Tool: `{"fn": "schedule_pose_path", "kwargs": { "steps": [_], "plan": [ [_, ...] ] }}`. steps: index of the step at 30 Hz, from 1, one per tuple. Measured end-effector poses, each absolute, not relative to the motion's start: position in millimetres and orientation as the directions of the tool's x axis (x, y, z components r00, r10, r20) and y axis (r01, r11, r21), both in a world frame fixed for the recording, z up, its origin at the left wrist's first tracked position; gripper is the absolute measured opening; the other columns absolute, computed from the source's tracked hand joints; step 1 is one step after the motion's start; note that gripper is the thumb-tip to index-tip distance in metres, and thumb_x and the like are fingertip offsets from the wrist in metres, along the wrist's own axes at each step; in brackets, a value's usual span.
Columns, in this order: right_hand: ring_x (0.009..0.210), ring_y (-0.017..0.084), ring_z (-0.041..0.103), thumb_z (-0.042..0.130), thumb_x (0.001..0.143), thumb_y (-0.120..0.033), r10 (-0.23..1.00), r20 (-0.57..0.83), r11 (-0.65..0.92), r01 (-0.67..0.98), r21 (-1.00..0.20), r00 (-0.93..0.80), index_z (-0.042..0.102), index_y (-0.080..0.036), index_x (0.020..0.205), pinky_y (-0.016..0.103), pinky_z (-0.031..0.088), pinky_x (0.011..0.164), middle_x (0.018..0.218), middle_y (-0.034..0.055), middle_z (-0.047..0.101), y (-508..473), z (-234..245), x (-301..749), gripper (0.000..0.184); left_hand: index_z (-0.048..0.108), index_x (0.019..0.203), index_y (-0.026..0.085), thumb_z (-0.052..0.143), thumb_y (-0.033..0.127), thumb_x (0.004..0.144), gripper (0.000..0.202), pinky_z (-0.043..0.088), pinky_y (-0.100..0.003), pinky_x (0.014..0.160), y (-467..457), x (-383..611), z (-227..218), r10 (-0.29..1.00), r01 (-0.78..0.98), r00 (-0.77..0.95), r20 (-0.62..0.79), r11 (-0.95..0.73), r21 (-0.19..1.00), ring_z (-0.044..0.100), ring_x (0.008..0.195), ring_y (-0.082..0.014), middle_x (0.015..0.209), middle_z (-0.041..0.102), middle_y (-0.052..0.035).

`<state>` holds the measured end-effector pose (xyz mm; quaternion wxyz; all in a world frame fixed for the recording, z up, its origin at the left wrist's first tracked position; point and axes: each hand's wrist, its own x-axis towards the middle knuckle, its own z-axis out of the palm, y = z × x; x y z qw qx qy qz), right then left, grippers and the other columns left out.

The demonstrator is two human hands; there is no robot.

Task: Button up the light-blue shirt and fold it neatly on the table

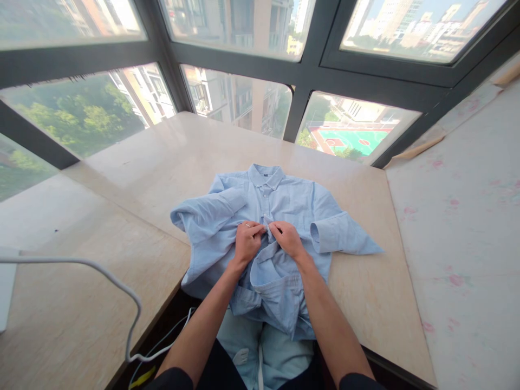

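Note:
A light blue button-up shirt (290,200) lies face up on the stone-like sill, its collar pointing toward the windows. Both sleeves are bent inward, and the lower front hangs loosely over the near edge onto my lap. My left hand (248,240) pinches the shirt's front placket at mid-chest. Just to the right, my right hand (286,237) pinches the same placket, fingertips close to the left ones. Whether a button sits between the fingers is hidden. Above the hands the placket is closed; below them the front parts in folds.
The pale sill (142,162) runs back to dark-framed windows (303,76). A white cable (101,268) loops across the left side and down past the edge. A white object (8,292) stands at far left. Flowered wallpaper (459,227) bounds the right.

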<state>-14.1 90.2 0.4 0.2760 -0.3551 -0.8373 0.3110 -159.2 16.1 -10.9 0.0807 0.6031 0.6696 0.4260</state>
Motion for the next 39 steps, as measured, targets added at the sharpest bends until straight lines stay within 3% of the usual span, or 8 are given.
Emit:
{"fn": "schedule_pose_path", "kwargs": {
  "steps": [9,18,31,39],
  "plan": [
    [0.083,0.020,0.066,0.049,0.093,-0.036,0.779,0.205,0.467,0.329,-0.821,-0.593,0.071,-0.021,0.082,0.031,0.047,0.079,0.086,0.0035,0.074,92.3,-1.8,-10.1,0.030,0.078,0.084,0.026,0.061,0.016,0.085,0.019,0.043,-0.035,0.082,15.2,-158.4,-8.7,0.883,0.730,-0.269,0.383,-0.072,0.679,0.060,0.082,-0.0196,0.085,0.074,-0.0031],
    [0.072,0.017,0.061,0.048,0.092,-0.034,0.782,0.198,0.483,0.375,-0.791,-0.591,0.067,-0.020,0.072,0.028,0.044,0.071,0.072,0.0011,0.067,88.4,4.6,-10.3,0.031,0.077,0.085,0.025,0.061,0.016,0.085,0.019,0.043,-0.034,0.082,15.0,-157.7,-7.2,0.890,0.711,-0.279,0.360,-0.060,0.700,0.060,0.083,-0.0197,0.086,0.074,-0.0031],
    [0.069,0.016,0.056,0.043,0.094,-0.033,0.757,0.204,0.517,0.378,-0.768,-0.620,0.061,-0.021,0.069,0.026,0.042,0.068,0.069,0.0002,0.063,89.4,4.0,-11.7,0.034,0.077,0.077,0.024,0.060,0.016,0.082,0.019,0.046,-0.032,0.079,18.8,-161.5,-8.2,0.891,0.632,-0.301,0.340,-0.081,0.771,0.062,0.079,-0.0179,0.083,0.075,-0.0021],
    [0.085,0.021,0.062,0.046,0.095,-0.036,0.778,0.260,0.510,0.332,-0.793,-0.572,0.066,-0.021,0.082,0.033,0.046,0.082,0.085,0.0056,0.070,84.5,1.1,-13.9,0.028,0.075,0.078,0.023,0.059,0.018,0.083,0.018,0.049,-0.032,0.083,18.1,-161.8,-6.5,0.886,0.553,-0.360,0.294,-0.052,0.832,0.063,0.083,-0.0181,0.084,0.074,-0.0013]
  ]
}}
